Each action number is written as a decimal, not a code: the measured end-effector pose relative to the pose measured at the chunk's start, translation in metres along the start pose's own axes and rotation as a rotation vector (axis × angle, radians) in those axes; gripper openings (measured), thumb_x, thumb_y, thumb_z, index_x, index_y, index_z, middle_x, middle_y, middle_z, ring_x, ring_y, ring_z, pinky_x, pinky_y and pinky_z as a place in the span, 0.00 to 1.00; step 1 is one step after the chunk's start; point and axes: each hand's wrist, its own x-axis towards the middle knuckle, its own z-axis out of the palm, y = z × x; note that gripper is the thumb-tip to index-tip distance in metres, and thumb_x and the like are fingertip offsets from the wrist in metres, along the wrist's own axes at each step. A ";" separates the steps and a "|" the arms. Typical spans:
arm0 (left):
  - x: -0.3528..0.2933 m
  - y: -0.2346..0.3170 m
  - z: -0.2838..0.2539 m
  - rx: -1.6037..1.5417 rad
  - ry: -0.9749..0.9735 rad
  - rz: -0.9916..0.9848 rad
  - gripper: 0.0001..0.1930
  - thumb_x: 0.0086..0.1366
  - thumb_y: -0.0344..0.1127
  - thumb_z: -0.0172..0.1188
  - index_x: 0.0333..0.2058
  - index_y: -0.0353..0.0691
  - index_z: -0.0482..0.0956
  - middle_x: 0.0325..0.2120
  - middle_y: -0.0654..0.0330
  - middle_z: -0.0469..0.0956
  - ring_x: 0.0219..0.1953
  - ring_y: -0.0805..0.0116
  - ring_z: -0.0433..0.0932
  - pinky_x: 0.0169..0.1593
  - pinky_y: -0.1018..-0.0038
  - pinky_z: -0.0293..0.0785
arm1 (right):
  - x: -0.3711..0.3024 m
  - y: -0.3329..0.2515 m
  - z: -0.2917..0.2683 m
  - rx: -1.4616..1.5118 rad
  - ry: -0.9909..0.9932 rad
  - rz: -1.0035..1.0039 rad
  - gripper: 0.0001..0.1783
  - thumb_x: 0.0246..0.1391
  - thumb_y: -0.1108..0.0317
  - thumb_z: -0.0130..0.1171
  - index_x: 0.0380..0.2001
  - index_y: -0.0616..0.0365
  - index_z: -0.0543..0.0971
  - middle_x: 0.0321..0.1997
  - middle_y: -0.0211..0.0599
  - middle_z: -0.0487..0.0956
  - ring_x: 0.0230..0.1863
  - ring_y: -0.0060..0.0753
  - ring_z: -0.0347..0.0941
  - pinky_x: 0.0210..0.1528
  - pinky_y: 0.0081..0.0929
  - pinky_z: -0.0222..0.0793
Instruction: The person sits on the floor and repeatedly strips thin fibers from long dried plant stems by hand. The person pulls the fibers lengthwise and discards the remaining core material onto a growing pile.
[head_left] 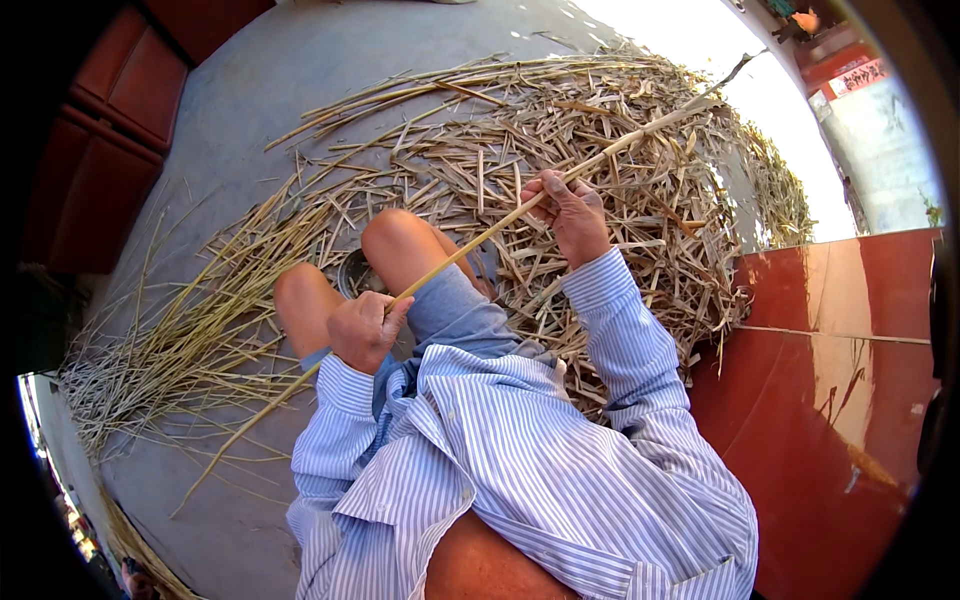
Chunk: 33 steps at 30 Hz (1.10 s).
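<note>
Long bamboo strip (470, 250) lies diagonally across bare knees, lower-left to upper-right. Left hand (365, 330) clenched around lower part; right hand (570, 215) grasps it farther up, over heap of bamboo offcuts (640, 170).

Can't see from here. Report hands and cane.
Left hand and right hand both shut on the long cane. Cane slants across knees. Split strips piled beneath.

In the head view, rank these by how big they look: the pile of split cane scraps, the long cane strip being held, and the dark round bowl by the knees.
1. Pile of cane scraps, clearly largest.
2. Long cane strip, long but thin.
3. Dark round bowl, smallest, though partly hidden behind the knees.
</note>
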 end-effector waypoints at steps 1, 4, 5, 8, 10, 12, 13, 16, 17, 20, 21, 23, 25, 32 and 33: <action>0.000 0.001 0.001 0.045 0.017 0.036 0.14 0.57 0.42 0.68 0.22 0.42 0.74 0.17 0.60 0.75 0.18 0.61 0.75 0.21 0.66 0.69 | 0.001 -0.003 -0.002 -0.016 0.000 0.022 0.11 0.62 0.64 0.57 0.41 0.61 0.75 0.37 0.40 0.82 0.38 0.32 0.81 0.41 0.29 0.81; -0.003 0.004 0.000 0.042 0.011 0.002 0.13 0.57 0.41 0.68 0.22 0.43 0.74 0.18 0.60 0.74 0.18 0.60 0.75 0.21 0.65 0.68 | 0.004 -0.014 -0.005 0.022 -0.112 0.104 0.12 0.62 0.65 0.56 0.44 0.61 0.75 0.41 0.41 0.81 0.44 0.34 0.80 0.47 0.31 0.79; -0.003 0.003 -0.003 -0.041 0.008 -0.053 0.14 0.57 0.41 0.68 0.22 0.41 0.74 0.17 0.59 0.74 0.18 0.60 0.75 0.21 0.66 0.68 | 0.001 -0.018 -0.004 0.075 -0.187 0.112 0.13 0.61 0.66 0.56 0.45 0.61 0.74 0.43 0.42 0.81 0.46 0.35 0.79 0.48 0.32 0.79; 0.009 0.006 -0.011 -0.173 -0.057 -0.161 0.14 0.57 0.42 0.68 0.22 0.40 0.74 0.15 0.59 0.74 0.18 0.60 0.75 0.21 0.67 0.68 | -0.009 -0.010 0.007 0.151 -0.358 0.084 0.16 0.61 0.68 0.56 0.49 0.63 0.71 0.47 0.45 0.79 0.51 0.39 0.77 0.54 0.36 0.76; 0.011 0.004 -0.011 -0.213 -0.047 -0.201 0.15 0.57 0.42 0.68 0.22 0.39 0.75 0.15 0.59 0.74 0.17 0.60 0.75 0.21 0.68 0.68 | -0.013 0.003 0.018 0.157 -0.376 0.011 0.15 0.62 0.68 0.55 0.49 0.64 0.70 0.46 0.45 0.79 0.50 0.39 0.77 0.55 0.36 0.75; 0.010 0.001 -0.007 -0.217 -0.029 -0.194 0.15 0.58 0.42 0.67 0.22 0.39 0.75 0.15 0.59 0.74 0.17 0.60 0.75 0.21 0.68 0.68 | -0.015 0.012 0.023 0.101 -0.256 -0.040 0.14 0.61 0.67 0.57 0.46 0.63 0.70 0.42 0.44 0.80 0.46 0.38 0.79 0.50 0.33 0.77; 0.007 -0.002 -0.003 -0.201 -0.017 -0.168 0.15 0.58 0.42 0.67 0.22 0.40 0.75 0.15 0.59 0.74 0.18 0.60 0.75 0.21 0.68 0.68 | -0.016 0.014 0.025 0.085 -0.211 -0.050 0.14 0.61 0.66 0.57 0.45 0.63 0.71 0.41 0.43 0.81 0.44 0.38 0.80 0.49 0.32 0.78; 0.006 -0.003 0.000 -0.095 0.029 -0.058 0.14 0.57 0.42 0.67 0.23 0.41 0.75 0.16 0.59 0.74 0.18 0.61 0.75 0.21 0.67 0.68 | -0.020 0.015 0.031 0.038 -0.088 -0.038 0.14 0.60 0.65 0.59 0.44 0.62 0.71 0.38 0.41 0.81 0.39 0.34 0.81 0.42 0.26 0.79; 0.006 -0.002 -0.001 -0.051 0.046 -0.015 0.14 0.57 0.42 0.68 0.23 0.41 0.74 0.17 0.60 0.74 0.18 0.61 0.75 0.20 0.67 0.68 | -0.018 0.016 0.033 0.030 -0.065 -0.017 0.14 0.60 0.65 0.59 0.43 0.62 0.71 0.38 0.41 0.81 0.39 0.33 0.81 0.42 0.25 0.79; 0.007 0.000 0.004 0.112 0.082 0.058 0.13 0.56 0.41 0.68 0.23 0.42 0.74 0.18 0.60 0.73 0.18 0.61 0.74 0.20 0.67 0.68 | -0.014 0.018 0.024 -0.037 0.039 -0.019 0.13 0.58 0.62 0.62 0.38 0.59 0.75 0.32 0.34 0.81 0.29 0.23 0.78 0.32 0.20 0.77; 0.006 -0.001 0.004 0.125 0.091 0.050 0.13 0.56 0.41 0.68 0.23 0.42 0.74 0.18 0.60 0.73 0.18 0.61 0.74 0.20 0.67 0.67 | -0.010 0.020 0.020 -0.039 0.065 -0.011 0.13 0.57 0.60 0.62 0.36 0.58 0.76 0.30 0.32 0.80 0.27 0.22 0.77 0.30 0.20 0.76; 0.004 -0.004 0.003 0.153 0.109 0.034 0.13 0.55 0.41 0.68 0.23 0.42 0.73 0.18 0.60 0.73 0.19 0.61 0.74 0.20 0.67 0.67 | -0.002 0.014 0.010 0.003 0.142 -0.026 0.13 0.55 0.58 0.65 0.31 0.55 0.77 0.23 0.26 0.77 0.22 0.21 0.73 0.23 0.20 0.73; -0.002 -0.009 -0.004 0.106 0.068 -0.035 0.14 0.55 0.41 0.69 0.23 0.42 0.73 0.18 0.60 0.73 0.19 0.61 0.74 0.20 0.67 0.66 | 0.010 -0.001 -0.011 0.100 0.291 -0.065 0.13 0.55 0.58 0.65 0.27 0.55 0.75 0.20 0.26 0.75 0.21 0.23 0.73 0.26 0.23 0.75; -0.002 -0.013 -0.011 0.017 0.024 -0.041 0.13 0.55 0.41 0.69 0.23 0.43 0.74 0.16 0.61 0.73 0.18 0.61 0.74 0.20 0.65 0.66 | 0.021 -0.045 -0.070 0.057 0.284 0.039 0.29 0.59 0.55 0.60 0.56 0.66 0.68 0.48 0.40 0.79 0.49 0.34 0.76 0.53 0.33 0.74; -0.003 -0.012 -0.010 0.017 0.000 -0.049 0.13 0.55 0.40 0.69 0.23 0.42 0.74 0.17 0.60 0.74 0.18 0.60 0.74 0.20 0.65 0.65 | 0.016 -0.044 -0.044 -0.020 0.133 0.058 0.24 0.61 0.57 0.57 0.52 0.64 0.71 0.44 0.38 0.80 0.48 0.32 0.77 0.50 0.30 0.75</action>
